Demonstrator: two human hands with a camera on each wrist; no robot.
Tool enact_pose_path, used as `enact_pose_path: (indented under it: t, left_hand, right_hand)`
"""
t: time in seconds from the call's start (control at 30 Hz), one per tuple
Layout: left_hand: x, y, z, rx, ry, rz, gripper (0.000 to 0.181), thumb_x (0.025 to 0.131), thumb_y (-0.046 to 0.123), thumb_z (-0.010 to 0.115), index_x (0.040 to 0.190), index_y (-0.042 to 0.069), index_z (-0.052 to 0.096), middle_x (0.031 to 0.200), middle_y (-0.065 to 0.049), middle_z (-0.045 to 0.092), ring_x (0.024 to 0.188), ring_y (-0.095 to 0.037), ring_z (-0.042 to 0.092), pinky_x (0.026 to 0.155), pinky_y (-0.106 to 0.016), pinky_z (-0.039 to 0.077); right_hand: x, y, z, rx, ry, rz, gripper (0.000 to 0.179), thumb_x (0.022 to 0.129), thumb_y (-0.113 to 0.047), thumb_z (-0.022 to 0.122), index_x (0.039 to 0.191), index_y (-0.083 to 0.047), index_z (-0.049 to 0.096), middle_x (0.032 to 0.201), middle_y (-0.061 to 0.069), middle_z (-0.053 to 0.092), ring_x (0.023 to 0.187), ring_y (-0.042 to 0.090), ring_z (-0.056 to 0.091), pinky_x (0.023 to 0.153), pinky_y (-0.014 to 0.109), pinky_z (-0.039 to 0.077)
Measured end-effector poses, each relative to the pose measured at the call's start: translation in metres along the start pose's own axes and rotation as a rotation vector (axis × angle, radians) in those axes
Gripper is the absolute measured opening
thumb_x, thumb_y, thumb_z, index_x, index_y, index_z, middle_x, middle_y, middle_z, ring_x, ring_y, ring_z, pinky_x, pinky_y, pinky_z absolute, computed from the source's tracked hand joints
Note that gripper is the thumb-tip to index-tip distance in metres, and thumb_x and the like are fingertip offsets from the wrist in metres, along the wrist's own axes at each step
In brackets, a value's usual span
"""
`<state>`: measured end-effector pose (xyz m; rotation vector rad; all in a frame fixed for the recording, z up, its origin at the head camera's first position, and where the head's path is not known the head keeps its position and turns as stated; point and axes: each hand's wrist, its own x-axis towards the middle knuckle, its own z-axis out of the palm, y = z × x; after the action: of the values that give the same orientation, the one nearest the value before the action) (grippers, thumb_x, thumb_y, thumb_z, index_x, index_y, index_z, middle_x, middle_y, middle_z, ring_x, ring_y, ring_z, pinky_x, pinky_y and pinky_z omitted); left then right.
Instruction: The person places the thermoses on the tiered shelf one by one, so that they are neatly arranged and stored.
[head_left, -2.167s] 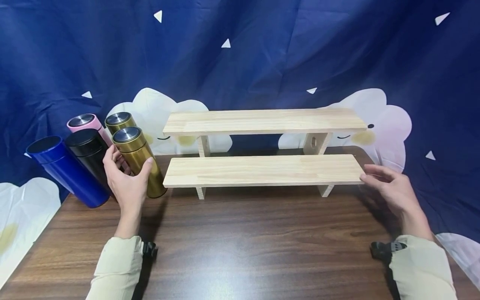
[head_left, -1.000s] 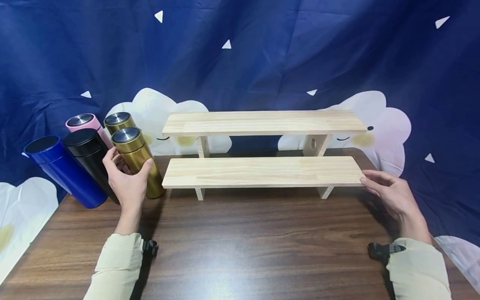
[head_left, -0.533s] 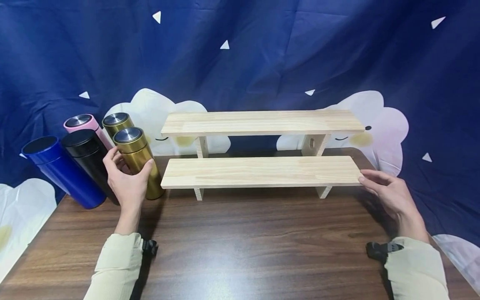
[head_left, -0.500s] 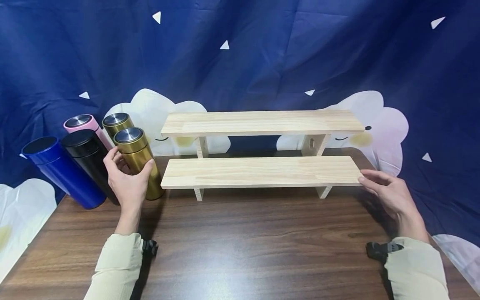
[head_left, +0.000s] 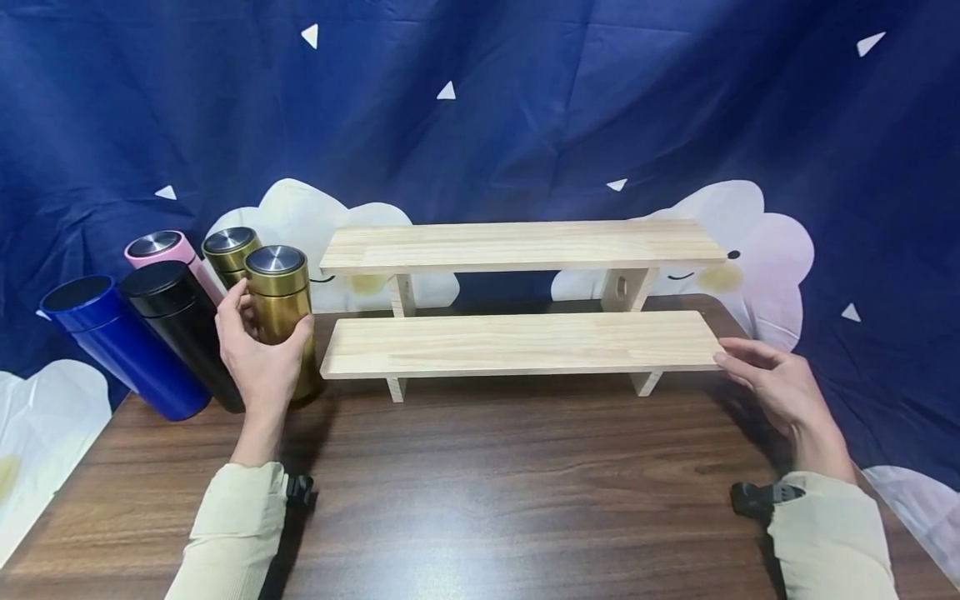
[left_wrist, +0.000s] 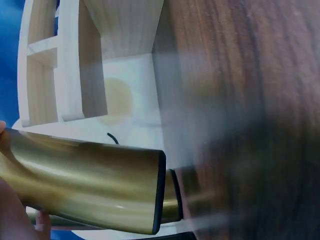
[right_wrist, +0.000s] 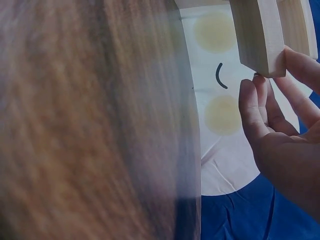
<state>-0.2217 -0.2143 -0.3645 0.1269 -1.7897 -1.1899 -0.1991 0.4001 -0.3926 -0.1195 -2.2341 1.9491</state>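
Observation:
My left hand grips a gold thermos flask with a steel-topped lid, thumb on its right side and fingers round the left. The flask's black-rimmed base is close over the table in the left wrist view. At the right end of a two-tier wooden shelf, my right hand holds the corner of the lower board. In the right wrist view, one digit lies along the board's upper edge and other fingertips curl by its underside.
Left of the held flask stand a blue flask, a black flask, a pink flask and a second gold flask. A dark blue curtain hangs behind the brown table.
The held gold flask has moved slightly right and stands more upright, its lid further from the second gold flask. My left hand moved with it. The right hand stays at the board's end.

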Motion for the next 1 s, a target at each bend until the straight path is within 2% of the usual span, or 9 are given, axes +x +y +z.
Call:
enact_pose_path:
  t: [0.13, 0.3, 0.37, 0.5, 0.73, 0.8, 0.93, 1.0]
  left_hand:
    - [0.001, 0.001, 0.001, 0.007, -0.011, 0.042, 0.077, 0.071, 0.014, 0.086, 0.142, 0.022, 0.056, 0.117, 0.006, 0.054, 0.107, -0.006, 0.049, 0.085, -0.023, 0.038]
    - [0.003, 0.006, 0.005, -0.002, -0.035, 0.093, 0.076, 0.070, 0.011, 0.086, 0.141, 0.018, 0.058, 0.118, 0.004, 0.055, 0.109, -0.010, 0.050, 0.088, -0.023, 0.039]
    - [0.003, 0.010, 0.007, -0.003, -0.041, 0.113, 0.076, 0.069, 0.007, 0.086, 0.140, 0.015, 0.059, 0.120, -0.003, 0.057, 0.111, -0.015, 0.051, 0.091, -0.024, 0.040]
    - [0.005, 0.016, 0.011, 0.004, -0.068, 0.172, 0.075, 0.068, 0.008, 0.085, 0.138, 0.017, 0.060, 0.124, -0.012, 0.056, 0.115, -0.021, 0.051, 0.095, -0.030, 0.040]
    - [0.007, 0.025, 0.018, -0.010, -0.131, 0.292, 0.072, 0.067, 0.011, 0.087, 0.135, 0.015, 0.062, 0.128, -0.016, 0.057, 0.122, -0.030, 0.047, 0.101, -0.043, 0.033]
    - [0.008, 0.029, 0.020, -0.014, -0.143, 0.312, 0.072, 0.066, 0.010, 0.086, 0.134, 0.014, 0.063, 0.127, -0.016, 0.058, 0.120, -0.032, 0.047, 0.101, -0.043, 0.033]
    - [0.007, 0.036, 0.026, 0.005, -0.172, 0.361, 0.070, 0.067, 0.011, 0.083, 0.133, 0.014, 0.064, 0.125, -0.017, 0.058, 0.116, -0.035, 0.048, 0.099, -0.044, 0.033]
    - [0.007, 0.039, 0.028, 0.019, -0.193, 0.389, 0.069, 0.067, 0.012, 0.082, 0.134, 0.014, 0.064, 0.124, -0.017, 0.058, 0.115, -0.037, 0.048, 0.098, -0.046, 0.032]
  right_hand:
    - [0.000, 0.000, 0.001, 0.019, -0.001, 0.016, 0.020, 0.088, -0.009, 0.079, 0.099, -0.025, 0.076, 0.088, -0.014, 0.072, 0.079, -0.002, 0.067, 0.071, 0.015, 0.053]
    - [-0.001, 0.000, 0.002, 0.041, -0.004, 0.027, 0.020, 0.088, -0.009, 0.079, 0.100, -0.025, 0.076, 0.088, -0.013, 0.072, 0.080, -0.002, 0.067, 0.071, 0.014, 0.053]
    - [-0.002, 0.000, 0.001, 0.047, -0.005, 0.029, 0.020, 0.088, -0.008, 0.079, 0.100, -0.025, 0.076, 0.088, -0.013, 0.073, 0.080, -0.002, 0.067, 0.071, 0.014, 0.052]
    - [-0.002, -0.001, 0.001, 0.055, -0.002, 0.032, 0.020, 0.088, -0.008, 0.079, 0.100, -0.024, 0.076, 0.088, -0.013, 0.073, 0.080, -0.003, 0.067, 0.072, 0.014, 0.053]
    - [0.000, -0.003, 0.001, -0.086, 0.015, 0.049, 0.020, 0.089, -0.015, 0.080, 0.104, -0.027, 0.072, 0.087, -0.018, 0.071, 0.079, -0.004, 0.066, 0.069, 0.014, 0.052]
    - [0.000, -0.002, 0.001, -0.068, 0.013, 0.055, 0.020, 0.089, -0.015, 0.080, 0.104, -0.027, 0.072, 0.087, -0.017, 0.071, 0.079, -0.003, 0.067, 0.070, 0.014, 0.052]
    - [0.000, -0.001, 0.001, 0.052, 0.001, 0.048, 0.020, 0.088, -0.009, 0.079, 0.101, -0.024, 0.074, 0.089, -0.013, 0.072, 0.081, -0.001, 0.068, 0.073, 0.014, 0.053]
    - [-0.002, 0.000, 0.000, 0.079, -0.003, 0.042, 0.020, 0.088, -0.008, 0.079, 0.100, -0.024, 0.075, 0.089, -0.013, 0.072, 0.081, -0.001, 0.068, 0.073, 0.014, 0.053]
